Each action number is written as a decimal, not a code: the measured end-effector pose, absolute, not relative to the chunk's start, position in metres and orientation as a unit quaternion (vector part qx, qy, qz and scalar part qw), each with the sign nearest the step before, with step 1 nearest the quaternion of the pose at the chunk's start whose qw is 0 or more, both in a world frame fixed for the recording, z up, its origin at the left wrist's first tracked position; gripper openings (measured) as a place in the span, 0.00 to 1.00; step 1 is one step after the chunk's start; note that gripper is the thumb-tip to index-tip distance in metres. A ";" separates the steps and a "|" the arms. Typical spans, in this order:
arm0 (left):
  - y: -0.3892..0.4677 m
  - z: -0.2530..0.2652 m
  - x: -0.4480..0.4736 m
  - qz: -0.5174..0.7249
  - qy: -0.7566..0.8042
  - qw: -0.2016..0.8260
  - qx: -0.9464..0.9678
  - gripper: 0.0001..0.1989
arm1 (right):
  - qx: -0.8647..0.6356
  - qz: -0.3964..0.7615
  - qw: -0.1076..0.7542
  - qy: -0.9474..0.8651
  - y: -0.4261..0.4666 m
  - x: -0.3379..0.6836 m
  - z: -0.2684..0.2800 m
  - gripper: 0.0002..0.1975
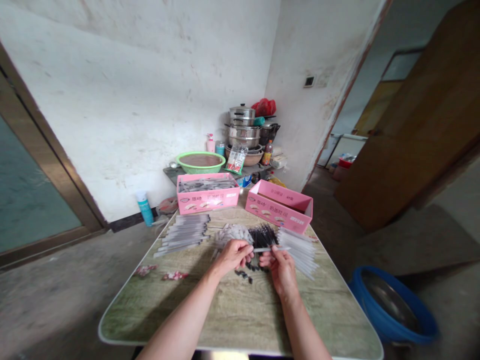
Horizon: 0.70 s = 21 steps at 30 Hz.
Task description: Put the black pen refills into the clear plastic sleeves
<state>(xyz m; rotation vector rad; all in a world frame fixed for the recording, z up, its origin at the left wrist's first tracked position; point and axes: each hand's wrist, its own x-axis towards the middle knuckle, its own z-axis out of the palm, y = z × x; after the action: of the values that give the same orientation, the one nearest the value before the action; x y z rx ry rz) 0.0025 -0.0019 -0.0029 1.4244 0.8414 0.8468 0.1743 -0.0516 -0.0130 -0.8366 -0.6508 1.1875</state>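
A slim, pale pen [261, 249] lies level between my two hands above the table. My left hand [233, 256] pinches its left end. The thumb and fingertips of my right hand [282, 267] close on its right part. Just beyond my hands are a pile of whitish small pen parts [231, 233] and a bundle of thin black-tipped parts [263, 234]. Clear pen barrels [300, 248] fan out to the right. To the left lie rows of grey-white pens [185, 234]. Small black caps [244, 275] are scattered under my hands.
On the wood-patterned table [168, 310], a pink box [208, 201] full of pens stands at the back left. Another pink box [279, 212] is at the back right. Behind them, a shelf holds a green basin [200, 169] and steel pots [243, 135]. A blue tub [393, 320] stands right.
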 end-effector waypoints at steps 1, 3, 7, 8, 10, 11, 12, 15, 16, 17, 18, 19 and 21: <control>-0.003 -0.002 0.003 0.364 0.358 0.597 0.619 0.20 | -0.376 0.533 0.700 -0.291 -0.052 0.174 -0.013 0.17; -0.002 -0.001 0.003 0.381 0.348 0.596 0.615 0.16 | -0.377 0.531 0.701 -0.291 -0.052 0.173 -0.012 0.17; 0.001 -0.006 0.002 0.410 0.350 0.597 0.594 0.17 | -0.380 0.529 0.702 -0.289 -0.053 0.173 -0.009 0.17; 0.001 -0.006 0.002 0.402 0.359 0.597 0.595 0.18 | -0.380 0.529 0.702 -0.289 -0.053 0.173 -0.009 0.17; 0.001 -0.006 0.001 0.372 0.372 0.595 0.607 0.22 | -0.381 0.529 0.700 -0.291 -0.053 0.173 -0.008 0.17; 0.000 -0.005 0.001 0.362 0.373 0.592 0.615 0.22 | -0.382 0.529 0.699 -0.293 -0.053 0.173 -0.009 0.17; -0.001 -0.004 0.001 0.359 0.369 0.590 0.622 0.21 | -0.383 0.529 0.698 -0.294 -0.052 0.173 -0.009 0.17; -0.001 -0.003 0.002 0.389 0.346 0.591 0.616 0.17 | -0.383 0.528 0.698 -0.295 -0.052 0.172 -0.010 0.16; 0.000 -0.003 0.003 0.402 0.340 0.596 0.607 0.17 | -0.381 0.529 0.699 -0.295 -0.051 0.172 -0.010 0.16; 0.000 -0.004 0.003 0.412 0.335 0.600 0.598 0.17 | -0.380 0.530 0.699 -0.294 -0.051 0.173 -0.010 0.16; 0.001 -0.005 0.003 0.419 0.333 0.602 0.593 0.18 | -0.379 0.530 0.700 -0.293 -0.051 0.173 -0.010 0.16; 0.001 -0.005 0.003 0.420 0.335 0.602 0.590 0.19 | -0.378 0.530 0.700 -0.293 -0.051 0.173 -0.010 0.16; 0.001 -0.005 0.003 0.403 0.351 0.601 0.595 0.20 | -0.378 0.530 0.699 -0.295 -0.052 0.173 -0.010 0.16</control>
<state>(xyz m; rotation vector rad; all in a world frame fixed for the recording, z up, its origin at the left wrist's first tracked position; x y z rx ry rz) 0.0026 0.0008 -0.0050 1.3786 0.8125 0.9341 0.1732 -0.0518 -0.0105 -0.8433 -0.6575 1.1820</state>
